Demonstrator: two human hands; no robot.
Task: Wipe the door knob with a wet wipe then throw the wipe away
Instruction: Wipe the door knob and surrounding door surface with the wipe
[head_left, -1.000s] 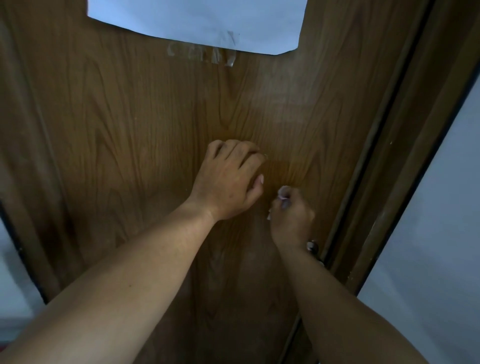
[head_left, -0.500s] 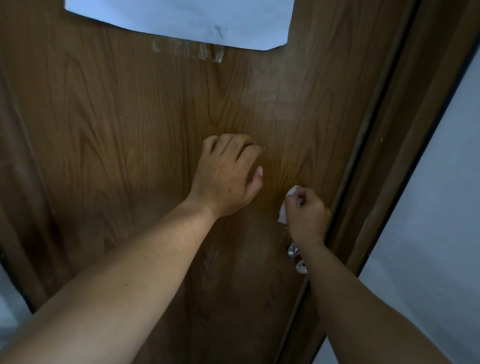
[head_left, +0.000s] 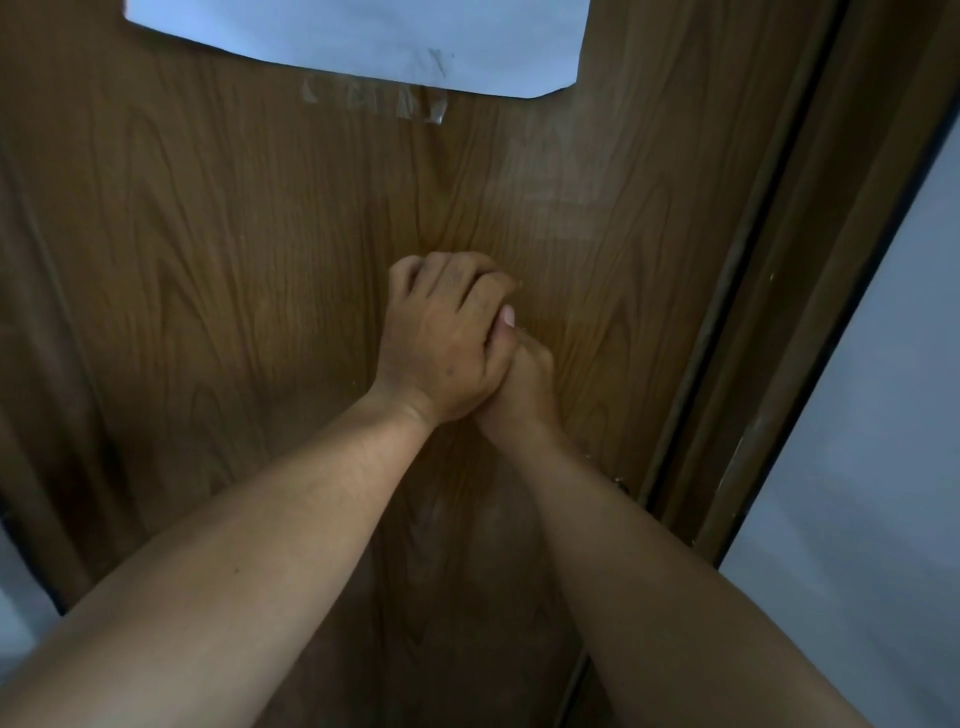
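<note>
My left hand (head_left: 441, 343) is curled into a fist against the brown wooden door (head_left: 234, 260) and lies over the fingers of my right hand (head_left: 524, 395). My right hand is closed just below and right of it, touching it. The wet wipe does not show; the left hand covers the right hand's fingers where it was held. The door knob is almost wholly hidden behind my right forearm. Only a small metal glint (head_left: 619, 484) shows near the door's right edge.
A white paper sheet (head_left: 363, 36) is stuck high on the door, with tape residue (head_left: 374, 101) under it. The door frame (head_left: 779, 312) runs down the right side, and a pale wall (head_left: 857, 415) lies beyond it.
My right hand has moved up and left, off the knob, and now tucks under my left hand. The wipe, seen in it half a second ago, is hidden now.
</note>
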